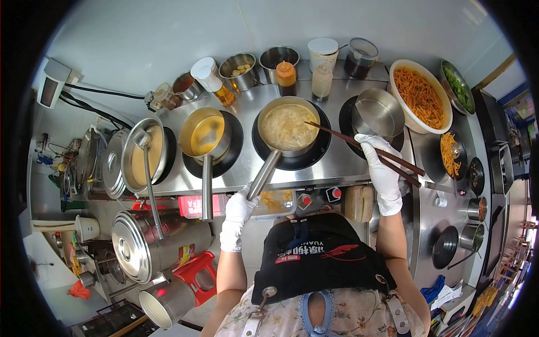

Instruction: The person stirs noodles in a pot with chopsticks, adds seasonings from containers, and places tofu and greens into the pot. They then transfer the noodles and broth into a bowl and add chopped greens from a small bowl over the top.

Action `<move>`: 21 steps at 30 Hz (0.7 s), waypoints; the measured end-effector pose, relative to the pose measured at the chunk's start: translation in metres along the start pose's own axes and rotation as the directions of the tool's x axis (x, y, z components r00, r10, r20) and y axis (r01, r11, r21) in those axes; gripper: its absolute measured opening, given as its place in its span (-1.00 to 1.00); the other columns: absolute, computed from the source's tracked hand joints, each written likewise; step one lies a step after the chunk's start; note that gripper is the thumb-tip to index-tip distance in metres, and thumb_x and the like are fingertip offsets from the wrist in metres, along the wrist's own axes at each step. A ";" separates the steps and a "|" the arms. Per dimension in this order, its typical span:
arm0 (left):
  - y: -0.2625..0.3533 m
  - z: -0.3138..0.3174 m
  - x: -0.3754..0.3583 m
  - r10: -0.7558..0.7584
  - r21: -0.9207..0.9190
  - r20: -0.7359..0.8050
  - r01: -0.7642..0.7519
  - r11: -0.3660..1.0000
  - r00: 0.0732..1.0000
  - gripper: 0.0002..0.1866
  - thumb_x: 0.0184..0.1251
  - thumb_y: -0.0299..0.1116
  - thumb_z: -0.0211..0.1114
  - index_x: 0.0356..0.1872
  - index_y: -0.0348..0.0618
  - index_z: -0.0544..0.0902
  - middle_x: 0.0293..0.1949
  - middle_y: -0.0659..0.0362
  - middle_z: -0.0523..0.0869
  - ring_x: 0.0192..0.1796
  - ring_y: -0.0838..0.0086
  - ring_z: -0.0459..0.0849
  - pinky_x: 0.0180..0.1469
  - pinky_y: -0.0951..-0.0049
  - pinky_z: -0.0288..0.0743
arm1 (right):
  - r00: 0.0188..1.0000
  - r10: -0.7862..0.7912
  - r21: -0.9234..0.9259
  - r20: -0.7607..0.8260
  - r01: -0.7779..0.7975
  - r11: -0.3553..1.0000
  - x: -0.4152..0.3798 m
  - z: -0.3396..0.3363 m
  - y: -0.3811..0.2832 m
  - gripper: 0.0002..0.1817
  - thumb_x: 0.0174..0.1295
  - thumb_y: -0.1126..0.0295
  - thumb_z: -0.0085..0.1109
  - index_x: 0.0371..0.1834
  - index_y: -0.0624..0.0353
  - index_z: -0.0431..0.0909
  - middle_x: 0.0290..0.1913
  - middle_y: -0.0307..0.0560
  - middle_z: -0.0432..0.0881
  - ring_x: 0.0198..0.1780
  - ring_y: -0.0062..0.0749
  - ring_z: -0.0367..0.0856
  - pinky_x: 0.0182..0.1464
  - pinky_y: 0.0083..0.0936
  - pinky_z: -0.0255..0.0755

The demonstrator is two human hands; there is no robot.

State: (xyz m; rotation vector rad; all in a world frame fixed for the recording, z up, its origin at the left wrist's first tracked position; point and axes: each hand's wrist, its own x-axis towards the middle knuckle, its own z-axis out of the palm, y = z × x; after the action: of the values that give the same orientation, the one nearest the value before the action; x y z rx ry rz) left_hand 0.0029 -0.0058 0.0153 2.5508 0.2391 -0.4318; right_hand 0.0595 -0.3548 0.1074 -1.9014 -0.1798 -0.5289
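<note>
My left hand (238,212), in a white glove, grips the end of the long metal handle of a steel saucepan (287,127) that sits on the middle burner and holds pale noodles in broth. My right hand (381,165), also gloved, holds long dark chopsticks (365,147) whose tips reach over the pan's right rim into the noodles.
A pan of yellow broth (205,132) stands on the burner to the left, an empty steel pan (378,112) on the right one. A ladle pot (143,153) is far left. Seasoning jars line the back; a white bowl of orange shreds (420,95) sits at right.
</note>
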 end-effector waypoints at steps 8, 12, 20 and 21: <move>0.005 -0.003 -0.002 -0.007 -0.017 0.009 0.007 1.000 1.000 -0.32 0.15 -0.11 0.41 0.26 -0.28 0.49 -0.21 -0.20 0.71 -0.15 0.07 0.73 -0.07 0.27 0.56 | 1.000 0.022 0.003 0.002 -0.022 1.000 -0.001 -0.001 -0.002 -0.87 0.22 0.57 0.26 -0.19 0.29 0.69 -0.16 -0.07 0.74 -0.15 -0.44 0.67 -0.03 -0.54 0.51; 0.001 0.000 0.000 0.009 0.005 -0.005 -0.009 1.000 1.000 -0.32 0.15 -0.11 0.41 0.26 -0.27 0.49 -0.23 -0.20 0.72 -0.16 0.08 0.74 -0.08 0.28 0.56 | 1.000 0.005 -0.006 0.000 -0.005 1.000 0.000 -0.001 -0.001 -0.87 0.22 0.58 0.25 -0.19 0.28 0.69 -0.15 -0.08 0.74 -0.15 -0.45 0.67 -0.03 -0.55 0.51; 0.000 0.000 0.000 0.012 0.020 -0.004 -0.012 1.000 1.000 -0.32 0.15 -0.11 0.41 0.26 -0.26 0.49 -0.31 -0.14 0.72 -0.26 0.15 0.74 -0.13 0.30 0.56 | 0.999 0.033 -0.003 0.010 -0.033 0.999 -0.001 0.000 -0.002 -0.88 0.21 0.59 0.25 -0.20 0.28 0.69 -0.15 -0.08 0.74 -0.14 -0.45 0.68 -0.03 -0.55 0.52; 0.001 0.000 0.000 0.018 0.008 -0.010 -0.018 1.000 1.000 -0.32 0.15 -0.11 0.41 0.26 -0.26 0.50 -0.31 -0.14 0.72 -0.26 0.14 0.74 -0.13 0.30 0.56 | 1.000 0.019 0.003 0.008 -0.019 1.000 -0.001 0.000 -0.001 -0.88 0.21 0.59 0.25 -0.20 0.28 0.69 -0.15 -0.08 0.74 -0.14 -0.45 0.68 -0.03 -0.55 0.52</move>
State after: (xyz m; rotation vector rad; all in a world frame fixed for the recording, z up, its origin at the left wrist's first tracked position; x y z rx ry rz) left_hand 0.0031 -0.0064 0.0160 2.5617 0.2186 -0.4138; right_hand 0.0585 -0.3542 0.1084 -1.9007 -0.1673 -0.5083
